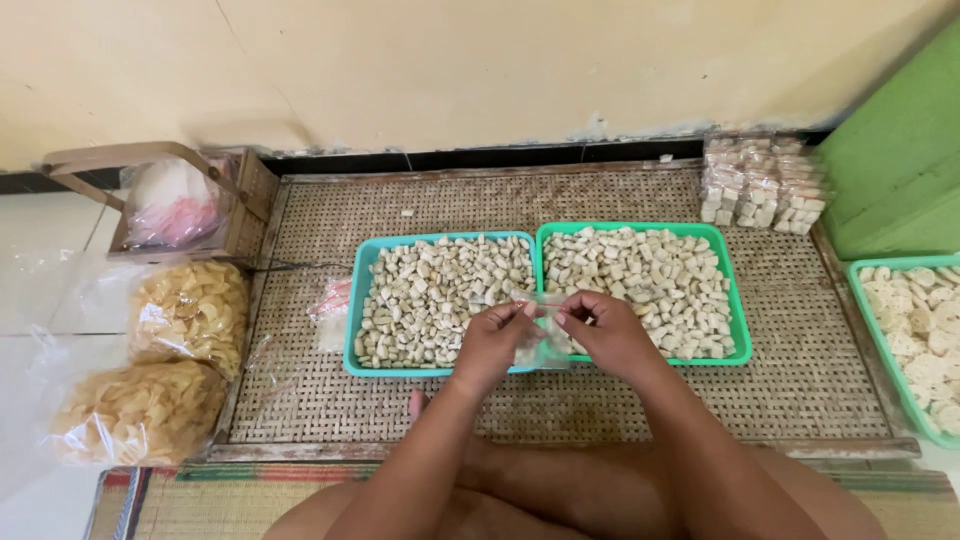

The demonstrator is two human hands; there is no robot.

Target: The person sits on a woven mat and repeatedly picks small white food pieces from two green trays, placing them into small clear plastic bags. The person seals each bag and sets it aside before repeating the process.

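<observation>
Head view: left hand (492, 338) and right hand (610, 330) both pinching small clear plastic bag (540, 325), held above the join of blue-green tray (352, 310) and green tray (738, 290) of pale cracker pieces. Advisable: spread bag mouth fully, keep over trays, catching spills.

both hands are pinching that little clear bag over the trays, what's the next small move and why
Probably spread the mouth of the small clear bag open. The left hand and right hand both pinch its top edge, which looks closed, right above the two trays heaped with pale snack pieces. Whether the bag holds anything yet is hard to tell, so this is only a guess.
</observation>
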